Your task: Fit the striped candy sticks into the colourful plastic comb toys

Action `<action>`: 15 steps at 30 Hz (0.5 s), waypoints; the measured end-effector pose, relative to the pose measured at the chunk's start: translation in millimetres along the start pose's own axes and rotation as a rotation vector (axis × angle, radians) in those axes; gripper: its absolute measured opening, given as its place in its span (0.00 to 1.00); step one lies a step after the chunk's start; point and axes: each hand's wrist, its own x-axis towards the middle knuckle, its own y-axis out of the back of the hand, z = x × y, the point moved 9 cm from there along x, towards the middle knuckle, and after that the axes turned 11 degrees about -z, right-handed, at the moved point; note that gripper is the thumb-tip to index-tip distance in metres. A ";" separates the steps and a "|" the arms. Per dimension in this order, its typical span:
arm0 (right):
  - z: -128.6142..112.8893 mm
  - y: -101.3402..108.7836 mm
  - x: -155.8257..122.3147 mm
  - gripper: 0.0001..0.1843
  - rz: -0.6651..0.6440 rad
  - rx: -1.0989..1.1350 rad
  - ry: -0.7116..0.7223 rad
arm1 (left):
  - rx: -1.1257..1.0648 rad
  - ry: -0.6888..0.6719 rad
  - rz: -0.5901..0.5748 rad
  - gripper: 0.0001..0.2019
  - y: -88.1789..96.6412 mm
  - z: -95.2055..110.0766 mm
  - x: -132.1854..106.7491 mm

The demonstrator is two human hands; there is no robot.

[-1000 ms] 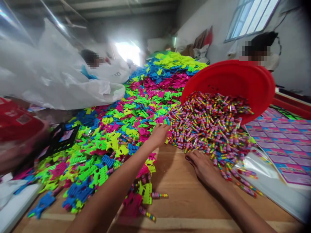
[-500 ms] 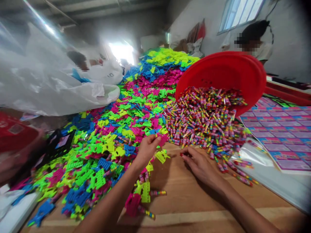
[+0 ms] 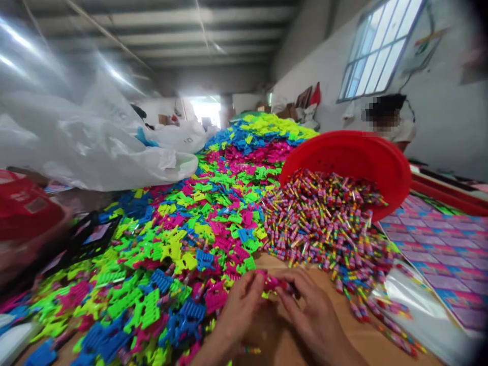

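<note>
Left hand (image 3: 239, 311), right hand (image 3: 309, 316), side by side, fingers (image 3: 288, 291) curled inward

- honestly, nothing here can be read
- sheets (image 3: 438, 254) on the right: rows of pink and blue panels, print way too small
- red bag (image 3: 26, 213) on the left: pale label (image 3: 36, 205), blurred out
- white sack (image 3: 95, 147): faint marks, no luck
- wall poster (image 3: 425, 43): some colour, no legible words

Drawn together now at the near side: left hand (image 3: 240, 312) and right hand (image 3: 308, 317), with a pink plastic piece (image 3: 272, 281), earlier in the left fingers alone, pinched between both. Higher view, more ceiling (image 3: 163, 40) showing, red basin (image 3: 343, 152) lower in frame.
</note>
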 end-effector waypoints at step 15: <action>-24.2 -35.3 -13.5 0.23 -0.235 -0.010 -0.084 | -0.229 -0.050 0.098 0.23 24.8 18.8 -44.3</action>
